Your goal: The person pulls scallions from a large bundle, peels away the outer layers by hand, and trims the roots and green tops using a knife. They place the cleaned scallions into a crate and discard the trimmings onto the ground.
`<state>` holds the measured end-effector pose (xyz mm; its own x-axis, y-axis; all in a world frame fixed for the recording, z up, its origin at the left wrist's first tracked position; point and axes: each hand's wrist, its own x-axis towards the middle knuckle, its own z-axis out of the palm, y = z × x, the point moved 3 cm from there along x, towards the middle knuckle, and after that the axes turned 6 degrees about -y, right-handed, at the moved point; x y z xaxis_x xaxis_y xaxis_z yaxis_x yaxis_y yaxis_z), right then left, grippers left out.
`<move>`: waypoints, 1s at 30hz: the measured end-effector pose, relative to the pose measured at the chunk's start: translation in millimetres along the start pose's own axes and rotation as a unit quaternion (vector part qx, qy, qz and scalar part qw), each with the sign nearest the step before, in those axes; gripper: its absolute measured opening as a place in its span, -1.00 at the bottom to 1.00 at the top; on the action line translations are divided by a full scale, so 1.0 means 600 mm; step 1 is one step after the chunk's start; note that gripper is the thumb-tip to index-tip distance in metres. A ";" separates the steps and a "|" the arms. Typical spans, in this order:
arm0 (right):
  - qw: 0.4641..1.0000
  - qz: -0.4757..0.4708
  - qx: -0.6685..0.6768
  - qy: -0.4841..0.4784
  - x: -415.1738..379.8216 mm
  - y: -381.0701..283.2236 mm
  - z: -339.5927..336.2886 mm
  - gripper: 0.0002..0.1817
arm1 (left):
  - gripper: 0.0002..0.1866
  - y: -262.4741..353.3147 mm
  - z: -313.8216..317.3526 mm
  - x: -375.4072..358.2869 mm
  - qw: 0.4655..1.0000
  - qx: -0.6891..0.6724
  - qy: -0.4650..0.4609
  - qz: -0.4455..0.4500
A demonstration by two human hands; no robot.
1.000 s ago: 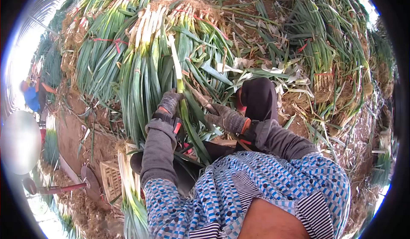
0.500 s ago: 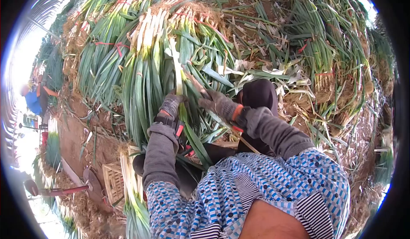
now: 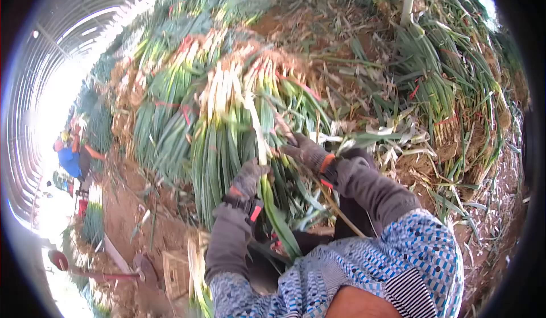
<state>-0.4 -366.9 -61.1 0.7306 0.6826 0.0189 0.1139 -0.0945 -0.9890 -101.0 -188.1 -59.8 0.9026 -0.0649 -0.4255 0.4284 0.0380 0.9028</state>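
Gripping one leek (image 3: pixel 259 142) by its pale shaft, the left hand (image 3: pixel 248 179) is gloved and closed round the stalk; green leaves hang down past the wrist toward the lap. Right hand (image 3: pixel 304 150), also gloved, lies just beside it to the right, fingers curled on a loose outer skin (image 3: pixel 281 126) at the same stalk, which stands nearly upright, root end up and slightly blurred.

Behind the hands: a leek heap (image 3: pixel 227 107), white shafts and rooty ends up, leaves down; red ties (image 3: pixel 170 105) round some bundles. Right of it, ground strewn with peelings (image 3: pixel 369 139) and straw. More bundles (image 3: pixel 449 90) far right, likewise tied red.

Containers: one slatted crate (image 3: pixel 173 272) low left, beside the left sleeve. A few leeks lie along its right edge; contents inside cannot be made out.

A long-handled tool (image 3: pixel 99 272) lies on the soil left of the crate. Further left, well apart, a person in blue (image 3: pixel 69 159) under the arched tunnel roof (image 3: pixel 51 51).
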 end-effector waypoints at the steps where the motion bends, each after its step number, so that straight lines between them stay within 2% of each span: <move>1: 0.998 0.043 0.019 0.040 0.002 -0.006 -0.034 -0.58 | -0.75 0.049 0.013 -0.019 0.998 0.036 -0.021 0.042; 2: 0.999 0.019 -0.007 0.030 0.008 0.013 -0.066 -0.62 | -0.79 0.087 0.018 -0.024 0.998 -0.025 0.013 0.063; 3: 0.996 0.061 0.034 0.053 0.018 0.042 -0.079 -0.59 | -0.82 0.113 0.015 -0.018 0.992 -0.085 0.039 0.085; 4: 0.989 0.099 0.078 0.080 0.026 0.071 -0.093 -0.57 | -0.82 0.140 -0.004 0.003 0.996 -0.008 0.059 0.069; 5: 0.952 0.200 0.199 0.123 0.031 0.096 -0.094 -0.47 | -0.82 0.164 -0.030 0.018 0.993 0.065 0.085 0.050; 7: 0.939 0.235 0.236 0.086 0.023 0.083 -0.101 -0.45 | -0.76 0.168 -0.119 0.084 0.965 0.195 0.171 0.046; 8: 0.946 0.231 0.215 0.074 0.032 0.099 -0.103 -0.44 | -0.71 0.154 -0.188 0.143 0.900 0.363 0.243 0.009; 10: 0.953 0.223 0.198 0.061 0.047 0.124 -0.097 -0.42 | -0.60 0.156 -0.266 0.198 0.813 0.489 0.317 0.008; 11: 0.949 0.257 0.176 0.050 0.056 0.142 -0.094 -0.43 | -0.57 0.153 -0.282 0.211 0.827 0.460 0.322 0.043; 13: 0.954 0.250 0.168 0.013 0.028 0.048 -0.114 -0.41 | -0.58 0.058 -0.365 0.289 0.739 0.528 0.418 0.017; 15: 0.948 0.229 0.218 0.042 0.032 0.037 -0.114 -0.42 | -0.63 0.056 -0.305 0.285 0.731 0.542 0.410 -0.059; 17: 0.943 0.220 0.249 0.032 0.034 0.026 -0.121 -0.45 | -0.65 0.078 -0.250 0.289 0.690 0.575 0.412 -0.154; 20: 0.928 0.187 0.323 0.013 0.039 0.047 -0.119 -0.46 | -0.67 0.139 -0.190 0.263 0.703 0.556 0.373 -0.240; 23: 0.936 0.199 0.289 0.002 0.029 0.035 -0.126 -0.47 | -0.68 0.139 -0.192 0.270 0.724 0.541 0.352 -0.246; 25: 0.939 0.212 0.270 0.002 0.021 0.018 -0.128 -0.50 | -0.61 0.044 -0.311 0.341 0.729 0.565 0.316 -0.221; 28: 0.940 0.209 0.270 -0.018 0.019 0.012 -0.124 -0.52 | -0.45 0.080 -0.288 0.307 0.776 0.481 0.342 -0.221; 30: 0.938 0.196 0.285 -0.028 0.024 0.025 -0.115 -0.53 | -0.51 0.063 -0.311 0.300 0.764 0.517 0.353 -0.157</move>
<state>58.4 -408.3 -65.6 0.6026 0.7150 -0.3544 -0.5458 0.0453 -0.8367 85.5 -12.5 -113.5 0.7163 0.6588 -0.2298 0.6956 -0.7004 0.1602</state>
